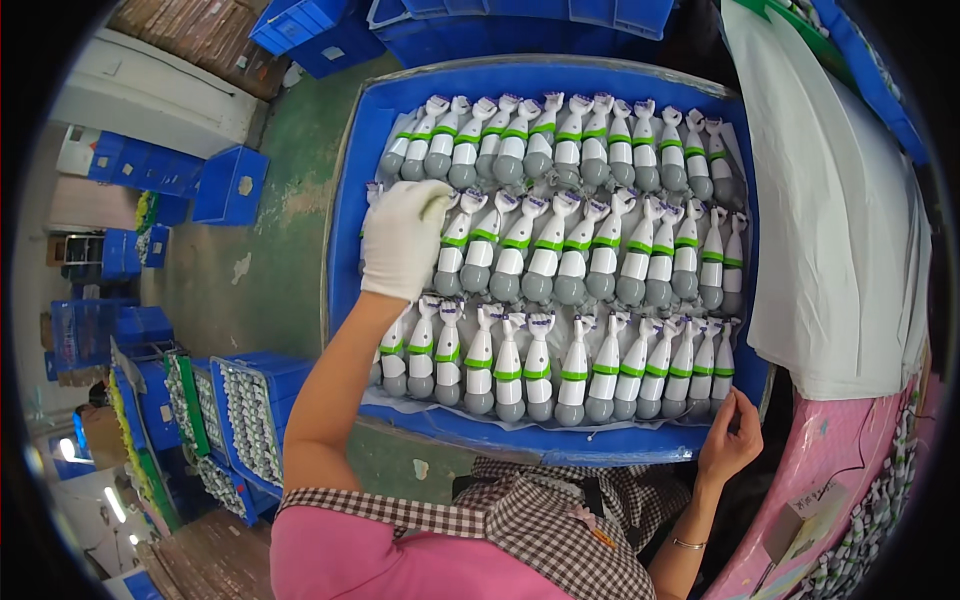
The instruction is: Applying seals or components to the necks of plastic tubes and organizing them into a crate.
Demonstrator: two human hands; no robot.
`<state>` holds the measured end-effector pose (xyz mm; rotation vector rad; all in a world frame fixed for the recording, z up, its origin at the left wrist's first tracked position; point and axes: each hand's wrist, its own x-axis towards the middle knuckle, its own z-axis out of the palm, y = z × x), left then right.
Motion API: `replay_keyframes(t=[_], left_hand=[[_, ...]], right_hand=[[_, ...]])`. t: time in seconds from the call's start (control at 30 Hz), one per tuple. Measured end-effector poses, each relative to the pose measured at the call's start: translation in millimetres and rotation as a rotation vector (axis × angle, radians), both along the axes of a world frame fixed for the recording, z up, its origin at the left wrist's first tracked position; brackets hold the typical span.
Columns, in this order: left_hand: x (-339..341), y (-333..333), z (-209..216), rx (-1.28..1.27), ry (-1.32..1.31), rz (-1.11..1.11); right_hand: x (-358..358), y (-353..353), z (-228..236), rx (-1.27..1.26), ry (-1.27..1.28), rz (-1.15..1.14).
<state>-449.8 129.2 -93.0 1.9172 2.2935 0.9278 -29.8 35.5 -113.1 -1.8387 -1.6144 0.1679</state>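
My left hand [405, 240], in a white glove, reaches over the left end of the middle row in a blue crate [343, 260]. Its fingers are bent in; what they hold, if anything, is hidden beneath the glove. The crate holds three rows of white toy arms [545, 250], each with a fist-like end, a green band and a rounded grey end. Bare and with curled fingers, my right hand [730, 440] is at the crate's near right corner, close to the last toy arm [723, 365] of the near row. Nothing can be made out in its fingers.
White sheets [830, 220] hang over a stack along the crate's right side. More blue crates [310, 30] stand beyond it, and others filled with similar parts [250, 420] are at the left. Loose parts [870, 520] lie at the lower right, beside a pink surface [830, 430].
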Motion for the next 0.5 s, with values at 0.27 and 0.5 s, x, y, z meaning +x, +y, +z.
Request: replay_keyframes(t=[0.27, 0.5], left_hand=[[40.4, -14.8, -29.7, -0.207, 0.349, -0.444], [32.5, 60.1, -3.2, 0.051, -0.079, -0.085]], right_hand=[[-0.3, 1.3, 0.1, -0.020, 0.030, -0.024], [4.1, -0.1, -1.4, 0.001, -0.025, 0.005]])
